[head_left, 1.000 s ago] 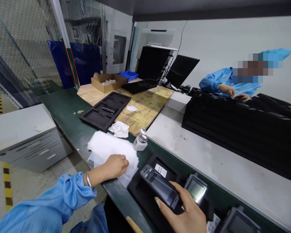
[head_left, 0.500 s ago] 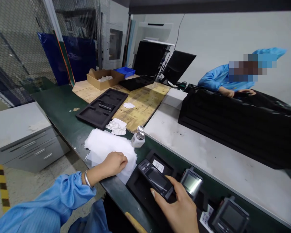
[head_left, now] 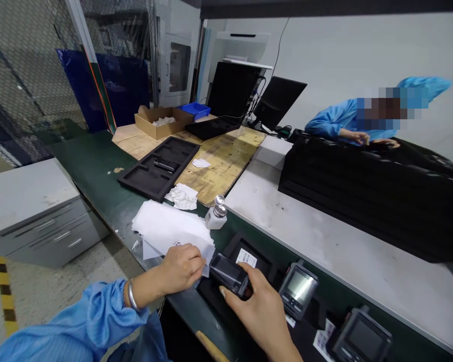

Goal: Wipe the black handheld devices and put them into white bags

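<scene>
My right hand (head_left: 254, 309) grips a black handheld device (head_left: 228, 273) with a dark screen, held low over a black foam tray (head_left: 226, 251) at the bench's near edge. My left hand (head_left: 181, 266) is closed in a pinch on the top sheet of a stack of white wipes (head_left: 166, 226), its fingertips close to the device's left end. A small white dispenser bottle (head_left: 216, 213) with a metal cap stands just behind the wipes. Two more handheld devices (head_left: 297, 289) sit in the tray to the right.
A long black foam tray (head_left: 160, 168) and a crumpled wipe (head_left: 181, 196) lie further back on the green mat. Across the white counter (head_left: 324, 241), a co-worker in blue (head_left: 347, 120) handles stacked black trays (head_left: 373, 191). Monitors, a cardboard box and a grey cabinet (head_left: 33, 211) surround the bench.
My right hand has drawn the device left and down toward my left hand. My left hand has slid right on the wipes and lifted a sheet's corner beside the device.
</scene>
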`<state>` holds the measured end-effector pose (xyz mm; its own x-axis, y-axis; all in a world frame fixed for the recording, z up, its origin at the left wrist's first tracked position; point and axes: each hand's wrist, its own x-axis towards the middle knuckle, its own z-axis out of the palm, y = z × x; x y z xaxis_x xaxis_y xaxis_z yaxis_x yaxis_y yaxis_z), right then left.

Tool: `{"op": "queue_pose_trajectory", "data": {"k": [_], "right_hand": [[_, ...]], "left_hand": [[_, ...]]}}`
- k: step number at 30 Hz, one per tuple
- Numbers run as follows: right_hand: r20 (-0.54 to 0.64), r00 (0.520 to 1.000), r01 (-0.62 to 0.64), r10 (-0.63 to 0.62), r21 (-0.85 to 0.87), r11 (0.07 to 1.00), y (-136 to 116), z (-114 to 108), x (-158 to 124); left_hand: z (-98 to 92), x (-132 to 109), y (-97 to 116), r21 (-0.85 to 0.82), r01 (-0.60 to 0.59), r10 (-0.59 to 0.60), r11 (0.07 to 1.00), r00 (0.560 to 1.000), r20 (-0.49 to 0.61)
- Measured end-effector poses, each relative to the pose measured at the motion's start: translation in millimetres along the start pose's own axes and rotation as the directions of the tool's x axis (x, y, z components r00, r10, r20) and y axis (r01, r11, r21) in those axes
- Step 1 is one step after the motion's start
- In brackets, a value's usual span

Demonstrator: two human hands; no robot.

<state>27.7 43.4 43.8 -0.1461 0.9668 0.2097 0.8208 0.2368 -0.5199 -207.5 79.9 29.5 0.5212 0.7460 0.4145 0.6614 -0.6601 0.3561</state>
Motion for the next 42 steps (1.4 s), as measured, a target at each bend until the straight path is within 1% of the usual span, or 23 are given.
{"op": "queue_pose_trajectory", "data": {"k": [2,4,5,8,11,12,13,14,16,17,18,21,22,25,28,30,33,35,37,38,39,40,42], "right_hand": [[0.013,1.000,0.025,-0.025,0.029,0.999,-1.4,-2.1,0.7],[0.063,0.996,0.065,-0.069,0.070,0.995,-3.8,-4.6,0.2],[0.067,0.995,0.069,-0.075,0.087,0.994,-4.8,-6.0,-0.4],[0.003,0.999,0.034,-0.034,0.123,0.992,-5.8,-10.3,-2.6],[0.037,0.997,0.059,-0.066,0.180,0.982,-2.6,-14.8,-5.0],[0.035,0.997,0.067,-0.075,0.192,0.979,-0.8,-16.2,-5.9],[0.005,0.998,0.063,-0.066,0.194,0.979,1.2,-17.4,-7.0],[-0.053,0.998,0.048,-0.039,0.185,0.982,3.2,-18.5,-8.3],[-0.175,0.985,0.017,0.010,0.150,0.988,6.2,-20.3,-11.6],[-0.198,0.980,0.018,0.008,0.132,0.991,6.8,-21.0,-13.6],[-0.185,0.983,0.038,-0.016,0.115,0.993,6.7,-21.8,-15.7],[-0.054,0.990,0.134,-0.129,0.092,0.987,4.1,-24.3,-20.6],[-0.040,0.989,0.148,-0.145,0.091,0.985,3.5,-25.6,-21.2],[-0.086,0.986,0.150,-0.143,0.088,0.985,5.0,-33.1,-19.7],[-0.114,0.981,0.164,-0.155,0.076,0.984,10.1,-46.1,-18.5],[-0.129,0.979,0.165,-0.156,0.062,0.984,13.7,-56.2,-20.1],[-0.129,0.980,0.157,-0.151,0.041,0.987,16.1,-70.3,-23.9],[-0.102,0.982,0.162,-0.158,0.029,0.986,13.9,-78.8,-24.4],[-0.069,0.984,0.167,-0.165,0.018,0.986,7.8,-87.8,-21.7],[-0.049,0.985,0.168,-0.167,0.018,0.986,3.6,-92.8,-19.1],[-0.026,0.986,0.165,-0.164,0.025,0.986,-0.8,-98.3,-16.1],[-0.004,0.987,0.159,-0.159,0.039,0.987,-5.1,-104.0,-13.0],[0.029,0.989,0.140,-0.143,0.091,0.986,-11.1,-115.3,-7.8]], "left_hand": [[-2.5,1.7,4.9,-0.025,-0.053,0.051,0.998,0.996,-0.067],[-5.0,4.9,9.9,-0.059,-0.060,0.052,0.996,0.991,-0.122],[-6.2,6.7,12.6,-0.081,-0.051,0.040,0.995,0.990,-0.133],[-9.3,12.5,20.8,-0.144,-0.059,0.039,0.988,0.990,-0.139],[-10.9,16.8,26.3,-0.174,-0.061,0.033,0.983,0.987,-0.159],[-11.1,17.6,27.2,-0.175,-0.050,0.019,0.983,0.985,-0.173],[-11.2,18.1,27.8,-0.173,-0.037,0.005,0.984,0.983,-0.184],[-11.0,18.3,28.3,-0.166,-0.031,-0.001,0.986,0.982,-0.188],[-10.2,18.7,29.9,-0.140,-0.051,0.025,0.989,0.983,-0.180],[-9.6,19.4,31.3,-0.125,-0.070,0.048,0.990,0.984,-0.172],[-9.0,20.9,33.5,-0.113,-0.088,0.069,0.990,0.984,-0.167],[-7.4,29.9,43.8,-0.103,-0.116,0.098,0.988,0.982,-0.163],[-7.2,33.7,48.0,-0.104,-0.126,0.108,0.987,0.981,-0.158],[-8.7,43.3,59.1,-0.133,-0.174,0.156,0.976,0.979,-0.132],[-14.9,47.9,62.0,-0.148,-0.199,0.182,0.969,0.976,-0.122],[-20.6,50.6,58.8,-0.110,-0.236,0.229,0.966,0.971,-0.072],[-24.2,58.2,53.3,-0.046,-0.289,0.293,0.956,0.950,0.108],[-20.0,65.2,53.5,-0.018,-0.282,0.280,0.959,0.938,0.204],[-10.9,72.4,58.0,-0.015,-0.270,0.266,0.963,0.934,0.239],[-5.4,75.7,61.5,-0.033,-0.268,0.269,0.963,0.936,0.226],[0.1,78.7,65.5,-0.070,-0.268,0.277,0.961,0.943,0.185],[5.3,81.4,69.8,-0.122,-0.274,0.287,0.954,0.951,0.112],[12.9,85.7,78.1,-0.257,-0.283,0.272,0.924,0.959,-0.079]]}}
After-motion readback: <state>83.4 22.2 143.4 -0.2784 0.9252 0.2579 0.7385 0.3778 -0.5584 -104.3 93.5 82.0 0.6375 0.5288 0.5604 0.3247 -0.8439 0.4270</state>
